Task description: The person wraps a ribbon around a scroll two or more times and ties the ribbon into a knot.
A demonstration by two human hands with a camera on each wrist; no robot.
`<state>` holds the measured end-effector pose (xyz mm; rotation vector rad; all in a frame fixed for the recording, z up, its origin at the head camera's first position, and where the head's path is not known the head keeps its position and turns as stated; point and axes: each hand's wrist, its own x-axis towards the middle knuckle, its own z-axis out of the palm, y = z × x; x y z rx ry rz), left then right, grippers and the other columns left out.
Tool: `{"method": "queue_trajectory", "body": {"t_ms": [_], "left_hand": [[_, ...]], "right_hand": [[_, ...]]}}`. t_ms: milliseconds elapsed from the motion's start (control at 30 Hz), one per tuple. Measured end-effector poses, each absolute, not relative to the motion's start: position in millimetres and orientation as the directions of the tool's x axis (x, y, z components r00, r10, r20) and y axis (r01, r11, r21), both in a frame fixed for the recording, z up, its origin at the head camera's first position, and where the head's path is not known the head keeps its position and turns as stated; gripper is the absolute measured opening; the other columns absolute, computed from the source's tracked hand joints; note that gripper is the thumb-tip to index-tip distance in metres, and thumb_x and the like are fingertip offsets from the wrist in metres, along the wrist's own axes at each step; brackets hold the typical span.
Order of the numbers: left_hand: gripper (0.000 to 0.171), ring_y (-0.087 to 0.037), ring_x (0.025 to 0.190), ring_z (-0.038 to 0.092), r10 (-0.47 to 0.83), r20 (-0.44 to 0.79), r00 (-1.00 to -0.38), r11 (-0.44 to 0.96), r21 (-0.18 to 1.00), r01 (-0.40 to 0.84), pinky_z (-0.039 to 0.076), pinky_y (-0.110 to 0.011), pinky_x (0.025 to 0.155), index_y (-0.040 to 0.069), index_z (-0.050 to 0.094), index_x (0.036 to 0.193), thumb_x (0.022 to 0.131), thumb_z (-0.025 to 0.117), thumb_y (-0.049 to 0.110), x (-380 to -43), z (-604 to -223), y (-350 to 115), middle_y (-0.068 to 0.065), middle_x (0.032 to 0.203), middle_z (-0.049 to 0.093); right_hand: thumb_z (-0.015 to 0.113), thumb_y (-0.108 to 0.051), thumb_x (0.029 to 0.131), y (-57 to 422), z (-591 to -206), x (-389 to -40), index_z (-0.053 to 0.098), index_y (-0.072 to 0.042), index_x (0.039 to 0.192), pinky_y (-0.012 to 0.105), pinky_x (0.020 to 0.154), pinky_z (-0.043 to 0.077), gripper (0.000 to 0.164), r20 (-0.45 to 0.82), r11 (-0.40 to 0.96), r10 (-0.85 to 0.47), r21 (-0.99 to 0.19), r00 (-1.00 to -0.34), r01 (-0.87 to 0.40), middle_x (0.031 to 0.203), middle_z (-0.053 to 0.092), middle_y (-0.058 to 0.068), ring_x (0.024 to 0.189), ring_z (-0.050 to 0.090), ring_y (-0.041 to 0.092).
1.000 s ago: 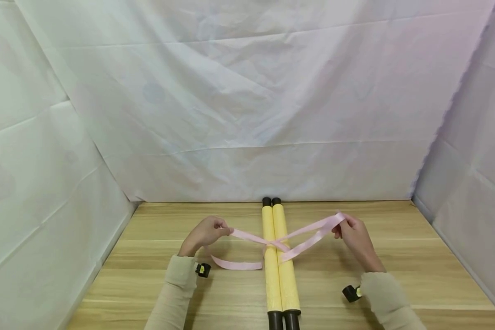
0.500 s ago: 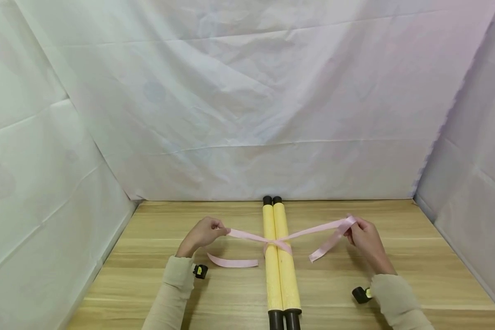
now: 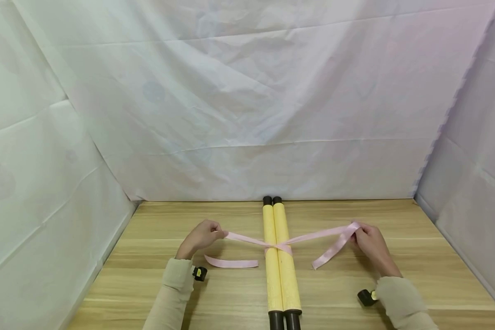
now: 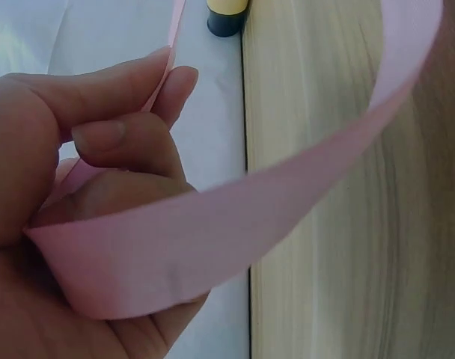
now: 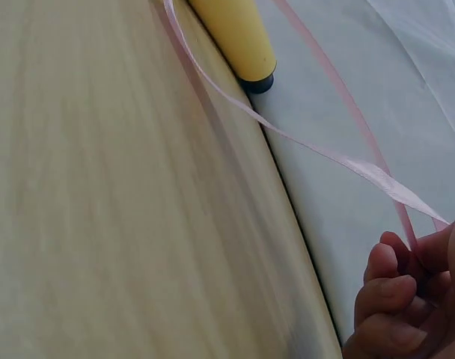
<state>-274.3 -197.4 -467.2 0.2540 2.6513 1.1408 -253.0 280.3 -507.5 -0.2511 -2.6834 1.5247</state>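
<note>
Two yellow rods with black ends, a left rod (image 3: 274, 275) and a right rod (image 3: 288, 279), lie side by side, pointing away from me. A pink ribbon (image 3: 313, 235) wraps round both and crosses on top of them. To the left, my left hand (image 3: 202, 237) pinches one length between thumb and finger; its loose tail (image 3: 233, 264) curves below the hand. On the other side my right hand (image 3: 373, 245) pinches the other length, whose tail hangs towards the rods. The left wrist view shows the ribbon (image 4: 212, 232) looping past the curled fingers (image 4: 130, 142).
The rods lie on a wood-grain table (image 3: 148, 284). White cloth (image 3: 247, 114) hangs behind it and along both sides. Small black cameras, a left one (image 3: 200, 273) and a right one (image 3: 367, 298), sit at the sleeve cuffs.
My right hand has moved right and slightly nearer to me, and its ribbon tail has come free of the rods. The crossing has tightened on the rods. My left hand has shifted slightly left.
</note>
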Motion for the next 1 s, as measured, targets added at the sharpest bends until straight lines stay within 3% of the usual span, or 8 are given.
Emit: {"method": "queue_trajectory", "body": {"t_ms": [367, 600, 800, 1000], "left_hand": [[0.036, -0.013, 0.058, 0.038, 0.25, -0.191, -0.949, 0.664, 0.747, 0.025, 0.035, -0.029, 0.057, -0.007, 0.059, 0.075, 0.089, 0.064, 0.026, -270, -471, -200, 0.001, 0.066, 0.044], [0.033, -0.013, 0.054, 0.038, 0.213, -0.233, -0.949, 0.679, 0.733, -0.028, 0.037, -0.029, 0.055, 0.008, 0.051, 0.064, 0.09, 0.062, 0.026, -264, -478, -201, 0.002, 0.061, 0.043], [0.032, -0.013, 0.052, 0.033, 0.192, -0.245, -0.95, 0.684, 0.728, -0.049, 0.031, -0.027, 0.05, 0.006, 0.052, 0.065, 0.09, 0.063, 0.023, -260, -482, -200, 0.003, 0.058, 0.039], [0.036, -0.013, 0.051, 0.033, 0.188, -0.245, -0.951, 0.699, 0.714, -0.046, 0.03, -0.026, 0.051, 0.012, 0.044, 0.06, 0.09, 0.063, 0.02, -257, -485, -196, 0.003, 0.056, 0.036]], "right_hand": [[0.036, -0.039, 0.1, 287, -513, -248, 0.062, 0.005, 0.084, 0.027, 0.045, 0.038, 0.054, -0.112, 0.577, 0.158, -0.796, -0.981, 0.183, 0.052, 0.049, -0.002, 0.047, 0.044, 0.013], [0.038, -0.028, 0.099, 289, -516, -245, 0.064, 0.002, 0.081, 0.024, 0.044, 0.035, 0.043, -0.136, 0.623, 0.114, -0.762, -0.984, 0.178, 0.052, 0.048, -0.005, 0.046, 0.042, 0.01], [0.039, -0.016, 0.097, 292, -516, -244, 0.064, 0.002, 0.077, 0.021, 0.039, 0.034, 0.036, -0.178, 0.615, 0.063, -0.768, -0.982, 0.179, 0.052, 0.048, -0.006, 0.043, 0.04, 0.007], [0.037, -0.014, 0.095, 295, -515, -243, 0.061, 0.0, 0.074, 0.019, 0.034, 0.03, 0.035, -0.252, 0.604, 0.043, -0.764, -0.967, 0.226, 0.049, 0.046, -0.005, 0.037, 0.033, 0.005]]}}
